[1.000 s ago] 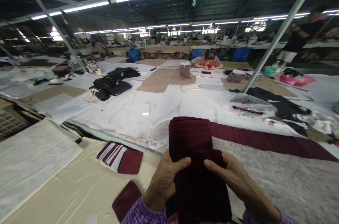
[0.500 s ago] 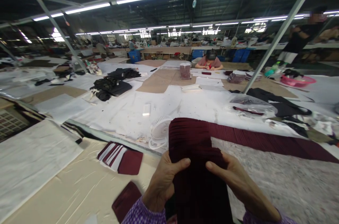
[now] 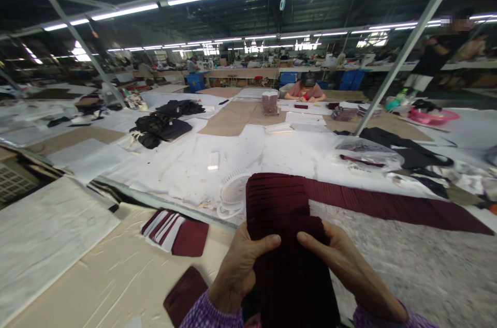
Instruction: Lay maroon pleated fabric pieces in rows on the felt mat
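From where I stood, the left hand (image 3: 238, 261) and the right hand (image 3: 339, 249) were firmly gripping one pleated dark-maroon cloth (image 3: 293, 276), near a round white plastic fan (image 3: 232, 188).

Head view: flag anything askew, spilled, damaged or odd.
One maroon fabric piece lies askew beside the left purple checked sleeve, apart from the fanned maroon and white pieces, and looks stray. No damage shows on the pleated maroon strip in the left hand and right hand; its lower part is dark.
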A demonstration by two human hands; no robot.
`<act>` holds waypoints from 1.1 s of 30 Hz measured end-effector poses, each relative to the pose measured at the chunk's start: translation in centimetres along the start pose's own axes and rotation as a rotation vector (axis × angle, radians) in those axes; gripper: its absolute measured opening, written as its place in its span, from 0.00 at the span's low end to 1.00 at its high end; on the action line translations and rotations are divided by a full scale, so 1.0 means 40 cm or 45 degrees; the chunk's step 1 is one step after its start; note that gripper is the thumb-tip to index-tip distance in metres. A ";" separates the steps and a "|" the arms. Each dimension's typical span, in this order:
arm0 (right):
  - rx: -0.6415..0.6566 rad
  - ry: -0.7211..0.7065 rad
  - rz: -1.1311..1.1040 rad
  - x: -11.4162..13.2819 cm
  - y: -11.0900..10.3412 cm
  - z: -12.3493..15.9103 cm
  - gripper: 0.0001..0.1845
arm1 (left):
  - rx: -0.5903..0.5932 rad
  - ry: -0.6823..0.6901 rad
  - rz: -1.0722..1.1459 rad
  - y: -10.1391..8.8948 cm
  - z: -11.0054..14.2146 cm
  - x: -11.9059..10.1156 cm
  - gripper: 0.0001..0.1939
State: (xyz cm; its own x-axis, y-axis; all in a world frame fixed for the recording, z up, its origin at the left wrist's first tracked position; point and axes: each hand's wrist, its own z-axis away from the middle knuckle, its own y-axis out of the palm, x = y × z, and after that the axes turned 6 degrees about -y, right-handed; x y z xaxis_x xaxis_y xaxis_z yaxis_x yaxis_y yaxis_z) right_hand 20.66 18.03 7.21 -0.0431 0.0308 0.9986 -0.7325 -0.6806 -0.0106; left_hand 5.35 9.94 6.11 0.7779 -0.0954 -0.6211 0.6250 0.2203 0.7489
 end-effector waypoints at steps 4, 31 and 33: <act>0.007 -0.083 0.160 -0.012 -0.009 -0.012 0.16 | -0.030 0.006 0.005 -0.005 -0.004 0.003 0.16; 0.064 -0.455 0.888 -0.047 -0.019 -0.066 0.12 | -0.244 0.155 -0.026 -0.074 -0.044 0.022 0.22; -0.052 -0.424 0.880 -0.065 -0.013 -0.058 0.13 | -0.259 0.145 0.011 -0.077 -0.054 0.035 0.26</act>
State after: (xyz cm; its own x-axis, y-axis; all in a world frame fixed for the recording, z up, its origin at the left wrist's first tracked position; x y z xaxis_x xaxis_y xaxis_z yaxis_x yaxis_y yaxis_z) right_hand 19.57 19.99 4.49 -0.2984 -0.6183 0.7271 -0.6381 -0.4373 -0.6337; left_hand 4.38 11.24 2.42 0.7638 0.0147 -0.6453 0.5831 0.4131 0.6995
